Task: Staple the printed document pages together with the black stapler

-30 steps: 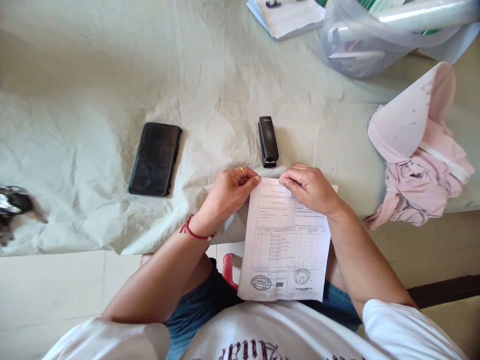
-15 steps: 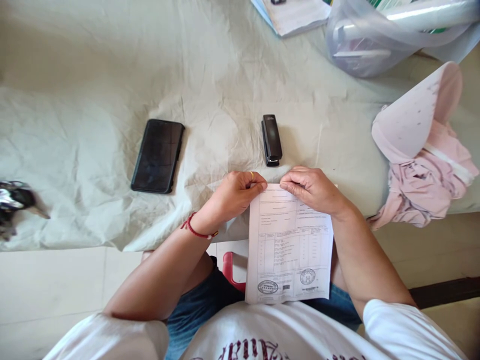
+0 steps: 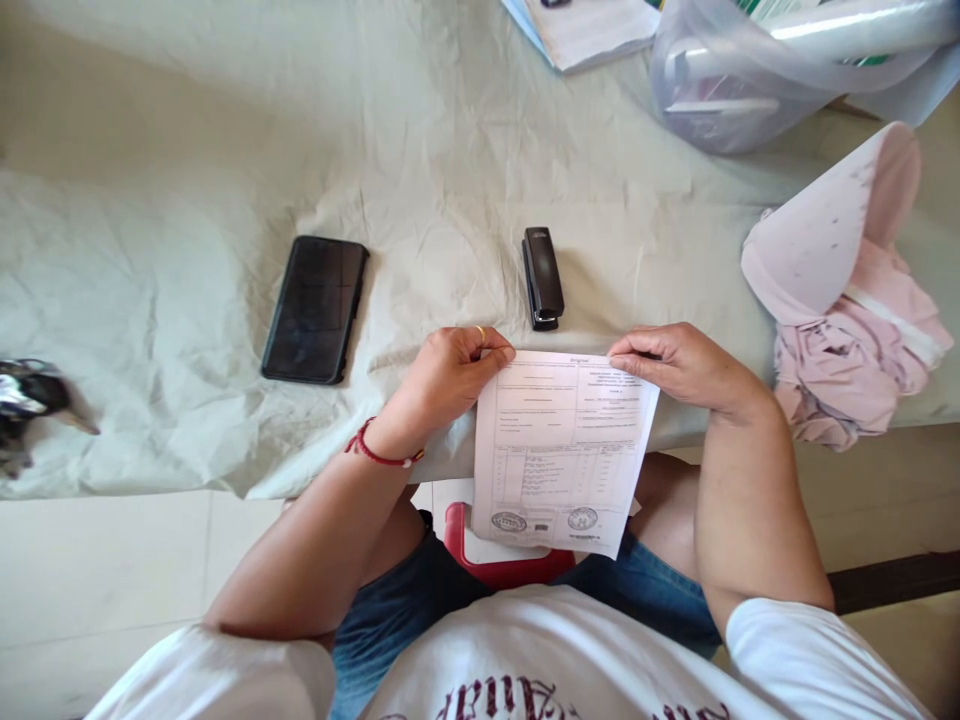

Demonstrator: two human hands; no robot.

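Note:
A printed paper form with round and oval stamps near its bottom hangs over the table's front edge, above my lap. My left hand pinches its top left corner between thumb and fingers. At the top right corner, my right hand has the same kind of pinch on the paper. Whether it is one sheet or several I cannot tell. Just beyond the paper's top edge lies a black stapler, touched by neither hand.
Left of the stapler lies a black smartphone. A pink cloth cap is crumpled at the right. At the back right are a clear plastic bag and stacked papers. A shiny black object sits far left. Below is a red stool.
My right hand has slid right to the paper's right corner, and my left hand has shifted slightly left. The form has risen off my lap and moved a little left, its heading now visible.

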